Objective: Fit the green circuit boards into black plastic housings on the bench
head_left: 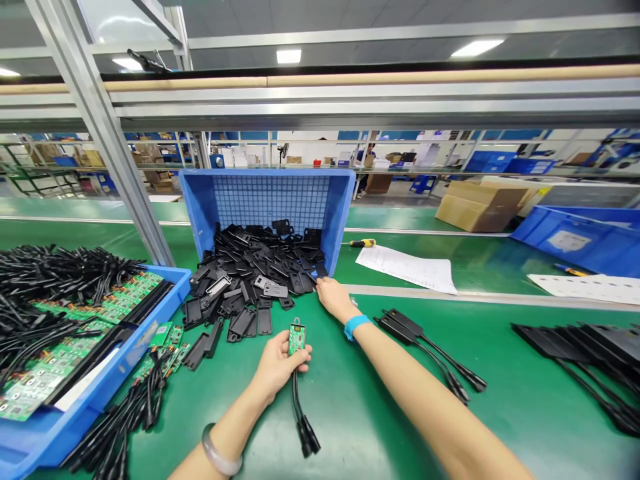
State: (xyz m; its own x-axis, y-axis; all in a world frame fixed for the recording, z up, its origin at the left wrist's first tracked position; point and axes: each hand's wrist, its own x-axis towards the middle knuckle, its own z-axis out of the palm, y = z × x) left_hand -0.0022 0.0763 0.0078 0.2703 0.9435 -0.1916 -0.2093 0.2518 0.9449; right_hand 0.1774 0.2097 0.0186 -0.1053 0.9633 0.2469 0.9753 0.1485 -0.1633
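Observation:
My left hand (281, 363) is closed around a small green circuit board (297, 339), which appears to sit in a black case half with a ring at its top. Two black cables (300, 420) with connector ends hang from it over the table. Farther forward, my right hand (336, 298) reaches the right edge of a heap of black plastic case pieces (265, 263). Its fingers are curled together at the heap; what they grip, if anything, is hidden. The heap spills from a blue crate (270, 175) tipped on its side.
At left, a blue tray (165, 313) holds cabled boards; more cabled boards (155, 373) lie beside it. Cased units with cables (405, 328) rest at right, with a stack (590, 347) beyond. Behind are a screwdriver (367, 243), paper (410, 268) and a metal post (105, 127).

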